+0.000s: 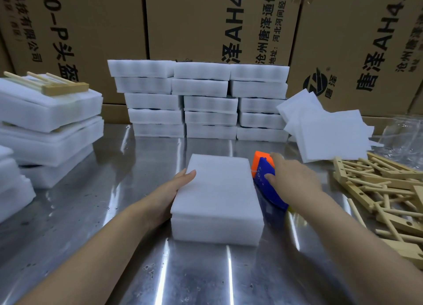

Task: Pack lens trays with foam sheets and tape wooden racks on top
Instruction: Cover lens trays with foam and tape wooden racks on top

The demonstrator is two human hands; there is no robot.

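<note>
A white foam-covered tray pack lies in the middle of the steel table. My left hand rests flat against its left side, fingers straight. My right hand lies over a blue and orange tape dispenser just right of the pack, fingers curled over its top. A pile of loose wooden racks lies at the right. Loose foam sheets are heaped behind the racks.
Stacked foam packs form a wall at the back centre. More packs stand at the left, one with a wooden rack on top. Cardboard boxes line the rear. Clear plastic lies far right.
</note>
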